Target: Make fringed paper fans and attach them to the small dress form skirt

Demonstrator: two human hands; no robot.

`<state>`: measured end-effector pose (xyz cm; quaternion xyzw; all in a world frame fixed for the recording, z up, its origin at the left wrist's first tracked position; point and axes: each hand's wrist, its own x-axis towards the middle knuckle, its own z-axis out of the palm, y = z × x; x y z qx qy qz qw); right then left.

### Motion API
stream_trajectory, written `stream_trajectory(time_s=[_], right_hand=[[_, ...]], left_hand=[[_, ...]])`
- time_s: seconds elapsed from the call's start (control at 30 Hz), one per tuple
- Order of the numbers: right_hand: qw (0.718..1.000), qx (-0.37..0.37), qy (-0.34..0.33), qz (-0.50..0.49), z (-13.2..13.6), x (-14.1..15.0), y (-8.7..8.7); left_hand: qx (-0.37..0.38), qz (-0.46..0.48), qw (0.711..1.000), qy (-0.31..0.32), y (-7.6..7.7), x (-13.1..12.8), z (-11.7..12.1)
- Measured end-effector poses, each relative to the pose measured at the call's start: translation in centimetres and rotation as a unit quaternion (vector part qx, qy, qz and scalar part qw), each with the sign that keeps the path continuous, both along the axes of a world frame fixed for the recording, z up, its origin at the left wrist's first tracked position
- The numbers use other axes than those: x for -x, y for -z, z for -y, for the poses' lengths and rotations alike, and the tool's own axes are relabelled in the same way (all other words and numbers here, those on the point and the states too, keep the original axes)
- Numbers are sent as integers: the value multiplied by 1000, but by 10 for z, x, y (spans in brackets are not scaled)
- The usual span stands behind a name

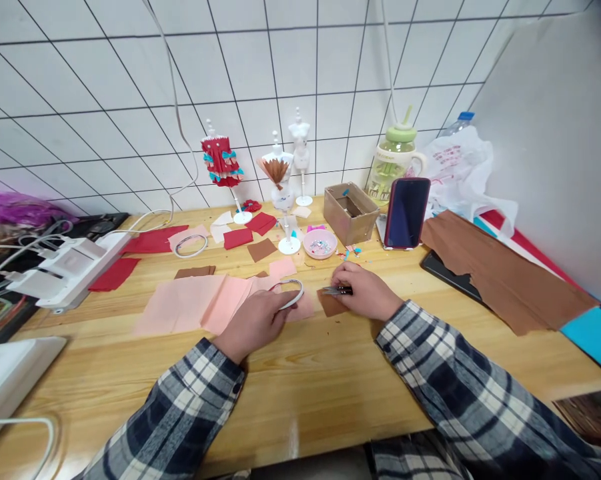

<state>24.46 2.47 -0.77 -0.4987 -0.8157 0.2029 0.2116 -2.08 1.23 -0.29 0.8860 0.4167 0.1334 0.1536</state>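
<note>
My left hand (255, 319) is closed on a thin white ring that looks like a roll of tape (294, 298), beside pink crepe-like sheets (180, 303). In my right hand (367, 291) is a small pair of dark-handled snips (339, 291), blades pointing left. The snips lie over a small brown piece (330, 305) on the table. Behind my hands stands a white mini dress form (283, 193) with a pleated brown piece (276, 171) on its chest. A pink dish (320, 244) of tiny shiny bits sits near my right hand.
Another dress form wears red ruffles with blue bows (223, 160); a bare one (300, 143) stands behind. A cardboard box (351, 213), a phone on a stand (406, 213) and a green-lidded jug (393, 163) are at right. A power strip (80, 270) lies left, brown sheets (505, 273) right.
</note>
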Motion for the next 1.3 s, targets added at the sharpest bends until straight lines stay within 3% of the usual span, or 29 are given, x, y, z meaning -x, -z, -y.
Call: stream_trajectory(time_s=[0.13,0.33,0.6,0.9,1.13,1.3], right_hand=[[997,24,34,-59,0,6,3],[991,71,104,-55,9,29,2],[989,127,51,-50,5,23,2],[992,78,92,45,6,25,2],[992,61,100,44,3,17,2],[978,-56,198,43,-1,-2,-9]], left_hand=[[3,52,998,-38,3,-1,-1],[32,-11,998,-51,9,-7,-1],[46,33,998,-32,8,-7,-2],[52,80,995,-35,1,-7,0],[44,48,997,-49,4,-5,-3],[-1,64,995,-76,-4,-7,-1]])
